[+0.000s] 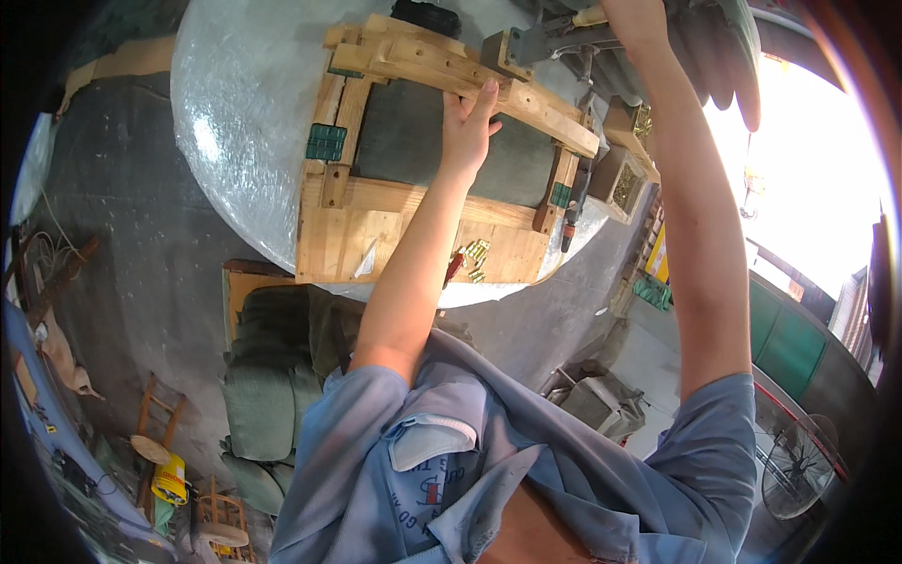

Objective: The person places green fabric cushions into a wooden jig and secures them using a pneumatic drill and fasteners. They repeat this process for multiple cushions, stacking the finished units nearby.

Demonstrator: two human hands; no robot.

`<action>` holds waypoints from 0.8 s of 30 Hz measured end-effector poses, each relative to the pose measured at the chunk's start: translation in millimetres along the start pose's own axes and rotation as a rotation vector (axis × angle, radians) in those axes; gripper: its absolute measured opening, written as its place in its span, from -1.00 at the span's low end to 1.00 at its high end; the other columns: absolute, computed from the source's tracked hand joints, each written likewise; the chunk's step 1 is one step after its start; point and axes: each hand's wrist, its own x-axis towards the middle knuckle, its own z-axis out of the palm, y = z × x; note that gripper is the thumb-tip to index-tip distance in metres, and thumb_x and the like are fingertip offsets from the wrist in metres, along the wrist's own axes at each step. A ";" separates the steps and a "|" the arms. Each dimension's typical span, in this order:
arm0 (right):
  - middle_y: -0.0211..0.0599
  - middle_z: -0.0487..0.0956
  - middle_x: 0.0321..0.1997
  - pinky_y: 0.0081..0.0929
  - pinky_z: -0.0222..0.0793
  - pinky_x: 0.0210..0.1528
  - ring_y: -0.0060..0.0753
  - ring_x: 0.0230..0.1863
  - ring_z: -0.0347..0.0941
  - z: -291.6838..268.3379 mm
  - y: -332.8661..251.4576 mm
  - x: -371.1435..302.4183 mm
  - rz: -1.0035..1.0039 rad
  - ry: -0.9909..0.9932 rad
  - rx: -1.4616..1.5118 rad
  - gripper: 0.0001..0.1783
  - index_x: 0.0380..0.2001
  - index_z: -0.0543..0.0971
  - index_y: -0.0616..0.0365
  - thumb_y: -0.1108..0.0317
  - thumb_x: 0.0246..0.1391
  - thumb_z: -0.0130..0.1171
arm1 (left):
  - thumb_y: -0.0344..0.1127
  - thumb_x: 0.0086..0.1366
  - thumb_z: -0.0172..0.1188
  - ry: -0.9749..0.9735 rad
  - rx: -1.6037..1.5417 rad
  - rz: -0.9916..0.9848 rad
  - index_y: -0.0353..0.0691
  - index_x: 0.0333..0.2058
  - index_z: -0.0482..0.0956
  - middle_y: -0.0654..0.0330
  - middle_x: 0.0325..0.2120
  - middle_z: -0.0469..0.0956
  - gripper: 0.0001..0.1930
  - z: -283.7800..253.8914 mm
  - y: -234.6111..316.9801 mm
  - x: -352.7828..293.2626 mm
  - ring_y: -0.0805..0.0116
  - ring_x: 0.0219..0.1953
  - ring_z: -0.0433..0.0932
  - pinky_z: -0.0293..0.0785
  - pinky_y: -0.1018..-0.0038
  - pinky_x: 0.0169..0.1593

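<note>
A wooden frame [427, 199] with green pads at its sides lies on a wooden board [329, 249], around a dark grey panel [395, 127]. Across its far side runs a wooden bar [550, 115] with holes. My left hand [465, 132] grips this bar from the near side, its thumb against the wood. Beyond the bar, a metal device [540, 42] with a wooden block rests at its far right. My right hand [639, 23] is beside a pale handle [590, 16] on that device; the picture's upper edge cuts off its fingers.
Several small brass-coloured pieces [477, 252] and a red-handled item [455, 266] lie on the board. The round table [225, 141] is wrapped in clear film. A power driver [571, 216] and wooden boxes [620, 183] stand right. Green cushions [268, 404] are stacked below, at left.
</note>
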 end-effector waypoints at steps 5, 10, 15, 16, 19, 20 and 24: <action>-0.45 0.52 -0.62 -0.40 0.41 -0.57 -0.44 -0.68 0.54 6.4 2.8 7.8 -0.009 -0.027 0.034 -0.52 -0.55 0.56 0.14 0.03 0.37 0.31 | 0.18 0.49 0.31 0.018 -0.039 0.008 -0.13 0.52 0.02 -0.12 0.41 0.37 -0.09 -4.1 -0.4 3.1 -0.11 0.38 0.48 0.55 -0.04 0.33; -0.46 0.53 -0.62 -0.36 0.42 -0.38 -0.52 -0.51 0.52 -7.3 43.8 50.5 -0.159 0.008 -0.085 -0.51 -0.53 0.61 0.18 0.01 0.36 0.31 | 0.18 0.49 0.31 -0.020 -0.015 -0.004 -0.19 0.48 0.07 -0.11 0.33 0.41 -0.13 -2.6 -5.4 0.6 -0.11 0.36 0.50 0.57 0.00 0.32; -0.30 0.57 -0.60 -0.25 0.44 -0.31 -0.48 -0.48 0.49 34.7 53.7 76.6 -0.208 0.275 -0.107 -0.52 -0.50 0.64 0.21 0.02 0.32 0.32 | 0.21 0.49 0.29 0.002 -0.006 -0.010 -0.23 0.48 0.06 -0.13 0.35 0.39 -0.10 1.3 3.7 -2.4 -0.12 0.36 0.49 0.56 0.03 0.34; -0.17 0.59 -0.60 -0.18 0.46 -0.30 -0.36 -0.51 0.54 67.4 64.6 78.2 -0.288 0.371 0.062 -0.56 -0.49 0.65 0.22 0.04 0.28 0.33 | 0.22 0.49 0.28 0.018 -0.010 -0.002 -0.24 0.48 0.06 -0.13 0.36 0.38 -0.10 2.4 6.1 -0.9 -0.12 0.37 0.50 0.56 0.03 0.34; -0.09 0.59 -0.60 -0.15 0.47 -0.29 -0.26 -0.53 0.55 66.6 50.1 62.7 -0.130 0.288 -0.154 -0.56 -0.50 0.65 0.25 0.06 0.25 0.34 | 0.22 0.52 0.24 0.013 0.003 0.007 -0.26 0.48 0.05 -0.13 0.35 0.38 -0.11 -1.6 -1.4 -0.6 -0.10 0.35 0.51 0.59 0.08 0.32; -0.04 0.61 -0.58 -0.15 0.48 -0.28 -0.17 -0.51 0.58 64.4 41.9 56.9 -0.102 0.277 -0.085 -0.56 -0.49 0.66 0.26 0.05 0.22 0.35 | 0.22 0.52 0.23 0.008 0.007 0.005 -0.26 0.48 0.05 -0.12 0.35 0.38 -0.12 -3.0 -3.5 1.2 -0.09 0.35 0.52 0.60 0.09 0.31; 0.01 0.67 -0.52 -0.12 0.52 -0.24 -0.03 -0.43 0.68 69.0 53.1 69.0 -0.181 0.352 -0.159 -0.57 -0.42 0.73 0.23 0.00 0.19 0.36 | 0.20 0.55 0.21 -0.006 0.015 0.021 -0.25 0.47 0.07 -0.12 0.36 0.36 -0.16 -0.5 -3.3 -2.0 -0.07 0.31 0.55 0.65 0.12 0.27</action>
